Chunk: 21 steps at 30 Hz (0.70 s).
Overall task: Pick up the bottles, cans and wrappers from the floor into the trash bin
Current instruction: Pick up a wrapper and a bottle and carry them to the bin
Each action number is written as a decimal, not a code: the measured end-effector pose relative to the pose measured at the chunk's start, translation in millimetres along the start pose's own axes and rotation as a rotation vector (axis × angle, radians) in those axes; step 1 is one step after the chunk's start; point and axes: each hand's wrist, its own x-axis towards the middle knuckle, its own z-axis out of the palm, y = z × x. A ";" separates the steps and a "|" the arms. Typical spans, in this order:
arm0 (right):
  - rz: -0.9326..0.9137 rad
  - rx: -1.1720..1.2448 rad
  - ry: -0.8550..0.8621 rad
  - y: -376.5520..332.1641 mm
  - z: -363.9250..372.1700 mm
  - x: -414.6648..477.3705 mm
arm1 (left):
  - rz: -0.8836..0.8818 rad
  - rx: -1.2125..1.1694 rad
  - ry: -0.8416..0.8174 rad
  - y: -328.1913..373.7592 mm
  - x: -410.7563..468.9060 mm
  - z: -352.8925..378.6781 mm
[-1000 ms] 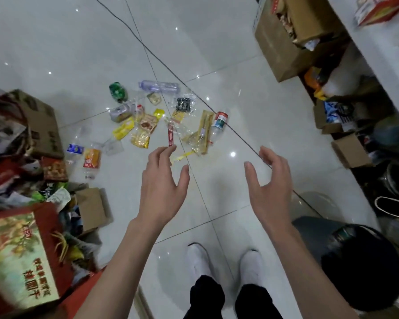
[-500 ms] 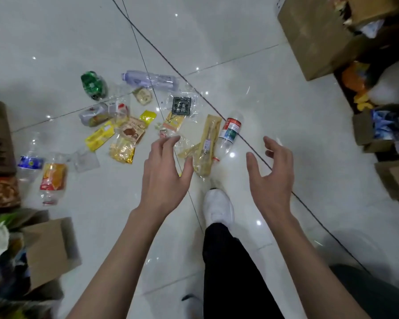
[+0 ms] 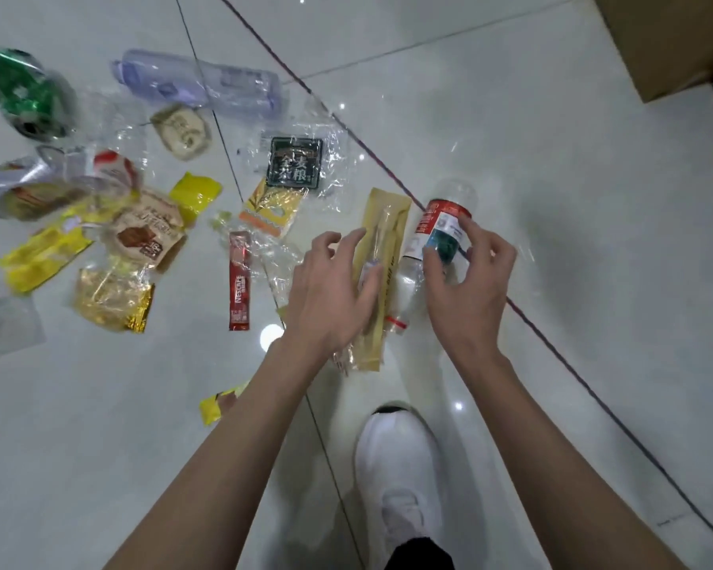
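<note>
Litter lies scattered on the white tile floor. My right hand [image 3: 470,290] curls around a clear bottle with a red label [image 3: 433,224] that lies on the floor, thumb on one side of the label and fingers on the other. My left hand [image 3: 330,294] hovers with spread fingers over a long tan wrapper [image 3: 387,216] beside the bottle, thumb touching it. Further left are a red Nescafe stick [image 3: 239,281], a black packet in clear film [image 3: 295,162], a gold wrapper [image 3: 108,298], a yellow wrapper [image 3: 42,253], a pale purple bottle [image 3: 198,84] and a green can [image 3: 21,92]. No trash bin is in view.
My white shoe [image 3: 400,479] stands just below the hands. A small yellow wrapper [image 3: 213,407] peeks out from under my left forearm. A cardboard box [image 3: 676,35] fills the top right corner. A dark tile seam [image 3: 552,343] runs diagonally past the bottle.
I have stepped forward and bent closer to the litter. Both hands dropped to the floor; the right closed around the red-labelled bottle and the left reached the tan wrapper.
</note>
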 end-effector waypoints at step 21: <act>0.186 -0.058 -0.060 12.4 31.4 14.1 | -0.003 0.128 0.002 -5.0 24.7 39.4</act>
